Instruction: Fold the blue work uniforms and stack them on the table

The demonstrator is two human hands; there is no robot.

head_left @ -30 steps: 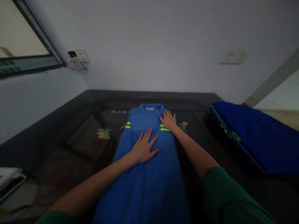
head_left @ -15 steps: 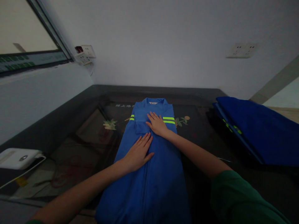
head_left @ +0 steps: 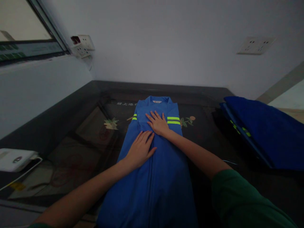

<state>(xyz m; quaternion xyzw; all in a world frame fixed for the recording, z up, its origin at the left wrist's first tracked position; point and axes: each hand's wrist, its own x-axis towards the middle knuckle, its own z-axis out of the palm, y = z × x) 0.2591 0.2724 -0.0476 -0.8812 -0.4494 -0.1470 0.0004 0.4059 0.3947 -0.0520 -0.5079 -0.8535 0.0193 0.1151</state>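
Observation:
A blue work jacket (head_left: 171,171) with yellow-green reflective stripes lies lengthwise on the dark table, its collar and white label (head_left: 157,101) at the far end. My right hand (head_left: 159,124) rests flat on the upper chest, fingers spread, beside the right-hand stripes (head_left: 173,120). Just below and to its left, my left hand (head_left: 140,148) lies on the jacket's front, palm down with fingers stretched out. Neither hand grips the cloth. The fabric beneath both palms is hidden.
A stack of folded blue garments (head_left: 266,133) lies on the table's right side. At the left is a white device (head_left: 17,159) with a cable. Wall sockets (head_left: 256,45) are above the dark glossy table (head_left: 80,139), which meets the walls at the back and left.
My right hand has slid slightly left across the jacket's chest with its fingers spread wider. The left hand stays nearly in place. The view has shifted a little.

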